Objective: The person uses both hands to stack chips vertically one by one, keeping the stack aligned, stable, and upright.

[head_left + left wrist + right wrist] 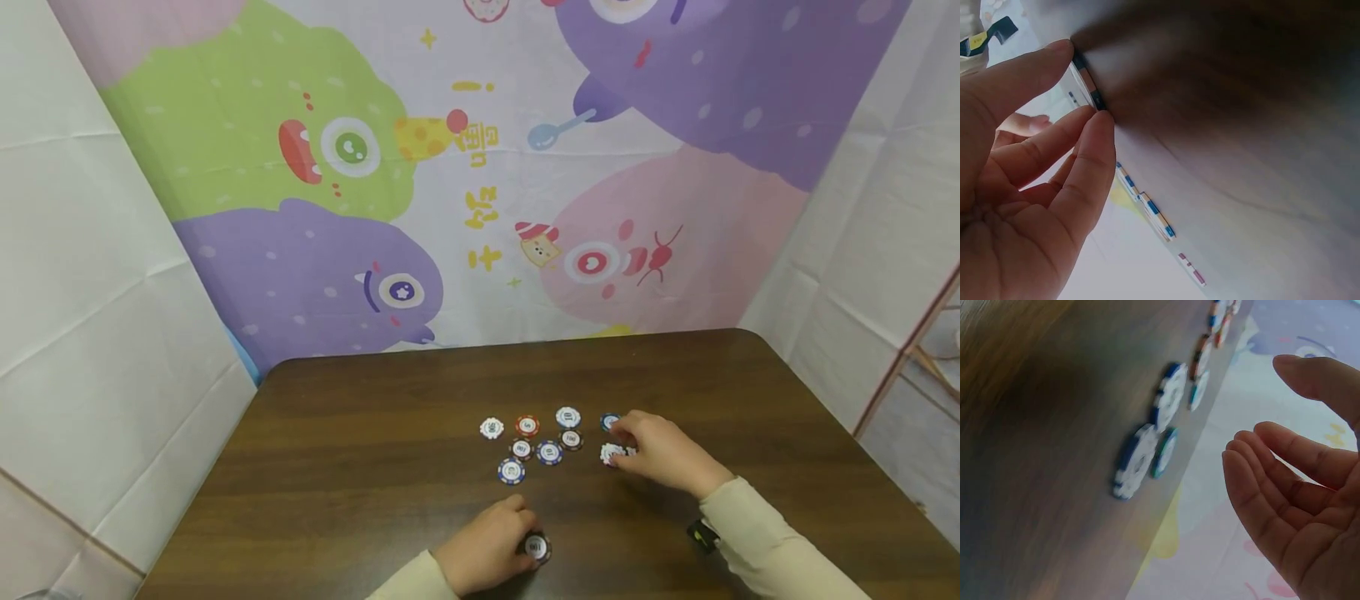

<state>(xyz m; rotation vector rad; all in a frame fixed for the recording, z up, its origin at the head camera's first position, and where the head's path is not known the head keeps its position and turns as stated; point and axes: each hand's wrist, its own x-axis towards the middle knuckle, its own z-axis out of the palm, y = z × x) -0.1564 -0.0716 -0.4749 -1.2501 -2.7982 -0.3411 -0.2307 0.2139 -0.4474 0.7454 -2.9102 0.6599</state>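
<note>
Thumb and fingertips of the left hand (487,546) pinch a dark chip (536,547) by its rim, low over the table (337,467); whether its underside touches the surface cannot be told. The right hand (663,450), farther out and to the right, has its thumb and fingers apart and softly bent, with nothing between them in its wrist view. From the head view it partly covers a blue chip (609,422) at the fingertips and a white chip (611,454) at the thumb; contact is unclear. Beyond the left hand, and left of the right one, lie a blue-edged chip (512,472), two brown chips (521,449) (571,439), a navy chip (550,452), a pale chip (491,428), a red chip (527,426) and a light-blue chip (567,417). The likeliest trouble is at the left hand: its hold takes only the rim, so uneven pressure could tip the chip or send it skidding. Under the right hand, two chips sit so near each other that a careless grasp might catch the wrong one. Sweeping low to the left, that hand could also plough through the cluster, where a nudge to one would probably shift its neighbour.
</note>
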